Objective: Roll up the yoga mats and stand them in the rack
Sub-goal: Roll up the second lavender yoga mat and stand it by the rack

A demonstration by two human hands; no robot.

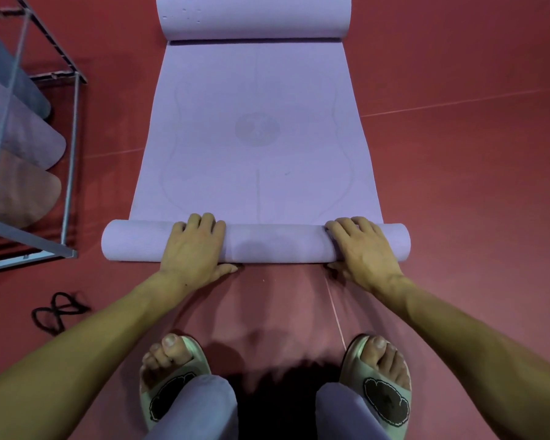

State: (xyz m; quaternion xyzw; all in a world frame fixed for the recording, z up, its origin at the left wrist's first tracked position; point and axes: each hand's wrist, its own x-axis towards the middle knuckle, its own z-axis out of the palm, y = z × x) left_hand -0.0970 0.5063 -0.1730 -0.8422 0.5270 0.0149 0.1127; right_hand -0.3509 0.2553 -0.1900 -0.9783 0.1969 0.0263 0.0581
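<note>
I've got 1 view only, head cam, wide-angle, pitched steeply down and forward. Close range: my own feet sit at the bottom edge, the purple mat (254, 138) runs straight away up-frame, the rack (72, 122) clips the left edge. No 2nd view, so no overlap.

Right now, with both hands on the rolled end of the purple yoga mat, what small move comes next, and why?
Probably push the purple rolled end forward another turn: left hand and right hand already grip it, and most of the flat purple mat lies unrolled ahead.
</note>
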